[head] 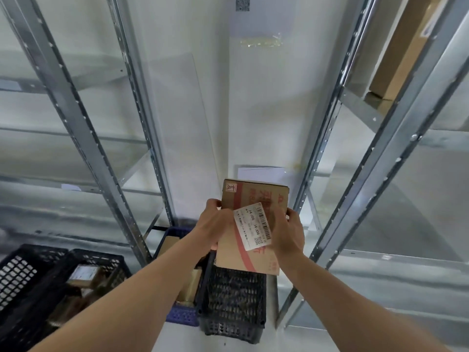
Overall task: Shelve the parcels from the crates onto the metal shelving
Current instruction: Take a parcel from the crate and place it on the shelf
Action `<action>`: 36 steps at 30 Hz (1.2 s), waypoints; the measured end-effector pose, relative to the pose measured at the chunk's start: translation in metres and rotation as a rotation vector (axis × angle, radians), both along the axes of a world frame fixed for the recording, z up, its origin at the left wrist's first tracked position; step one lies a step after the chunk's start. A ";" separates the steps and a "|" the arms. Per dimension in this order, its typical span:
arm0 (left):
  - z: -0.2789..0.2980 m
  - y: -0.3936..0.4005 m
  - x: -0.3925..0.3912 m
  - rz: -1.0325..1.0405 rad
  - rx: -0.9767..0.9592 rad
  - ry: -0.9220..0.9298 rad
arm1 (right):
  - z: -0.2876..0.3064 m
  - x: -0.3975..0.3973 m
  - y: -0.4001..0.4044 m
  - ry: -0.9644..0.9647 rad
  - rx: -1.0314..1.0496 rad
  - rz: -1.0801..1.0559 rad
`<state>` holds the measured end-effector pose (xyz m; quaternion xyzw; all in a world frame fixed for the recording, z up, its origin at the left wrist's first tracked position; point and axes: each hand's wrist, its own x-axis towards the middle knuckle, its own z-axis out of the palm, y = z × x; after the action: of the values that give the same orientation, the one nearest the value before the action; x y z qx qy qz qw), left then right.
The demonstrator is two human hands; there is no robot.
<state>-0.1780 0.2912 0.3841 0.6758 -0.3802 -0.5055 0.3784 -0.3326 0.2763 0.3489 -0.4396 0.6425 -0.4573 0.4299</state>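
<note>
A flat brown cardboard parcel [256,196] with red print and a white barcode label [252,226] is held up in front of me, above the crates. My left hand [212,223] grips its left edge, fingers curled round it. My right hand [289,231] grips its right edge. Metal shelving [76,105] rises on the left, and more metal shelving [385,153] on the right. A blue crate [181,317] below holds more parcels. A black mesh crate [236,298] stands right of it, under the held parcel.
Two black crates [50,283] sit at lower left, one with boxes inside. A tall brown carton [403,47] stands on the upper right shelf. A white wall fills the gap between the shelving units.
</note>
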 end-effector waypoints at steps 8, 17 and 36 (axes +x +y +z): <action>0.008 0.058 -0.042 -0.082 -0.014 -0.023 | 0.013 -0.051 0.068 0.064 -0.017 -0.127; 0.021 0.088 -0.124 -0.270 -0.018 0.003 | 0.017 -0.145 0.104 0.137 -0.020 -0.269; 0.046 0.051 -0.371 -0.294 -0.103 -0.038 | 0.047 -0.396 0.072 0.125 -0.091 -0.234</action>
<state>-0.5488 0.3419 0.4298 0.6021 -0.5076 -0.5222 0.3274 -0.7283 0.3479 0.3957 -0.4083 0.6935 -0.5046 0.3126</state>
